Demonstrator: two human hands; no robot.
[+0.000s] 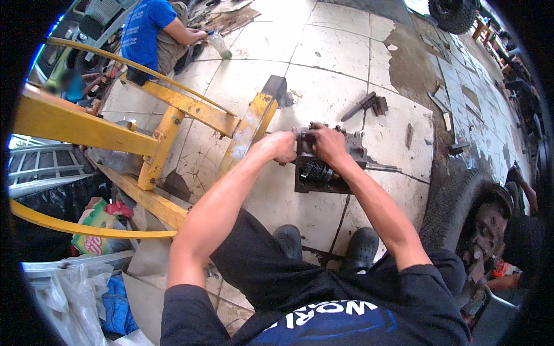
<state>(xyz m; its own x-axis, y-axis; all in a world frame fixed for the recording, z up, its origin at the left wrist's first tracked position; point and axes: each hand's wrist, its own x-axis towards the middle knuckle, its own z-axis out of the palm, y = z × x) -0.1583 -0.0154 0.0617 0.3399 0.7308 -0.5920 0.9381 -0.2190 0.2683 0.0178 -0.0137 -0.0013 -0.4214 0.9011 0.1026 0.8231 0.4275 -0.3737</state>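
Observation:
On the tiled floor in front of me stands a dark, greasy gearbox (321, 185), its housing open on the near side with toothed gears (316, 169) showing inside. My left hand (282, 146) is closed at the left end of the housing; what its fingers pinch is hidden. Over the top of the gearbox my right hand (330, 145) curls its fingers round the far upper part, the fingertips partly out of sight. A thin rod or shaft (382, 168) sticks out to the right of the housing.
A yellow steel frame (199, 113) rises close on my left. Beyond the gearbox lie a dark tool (359, 107) and a narrow metal piece (409, 136). A large tyre (453, 202) stands at right. A person in blue (147, 34) crouches far left near a bottle (219, 45).

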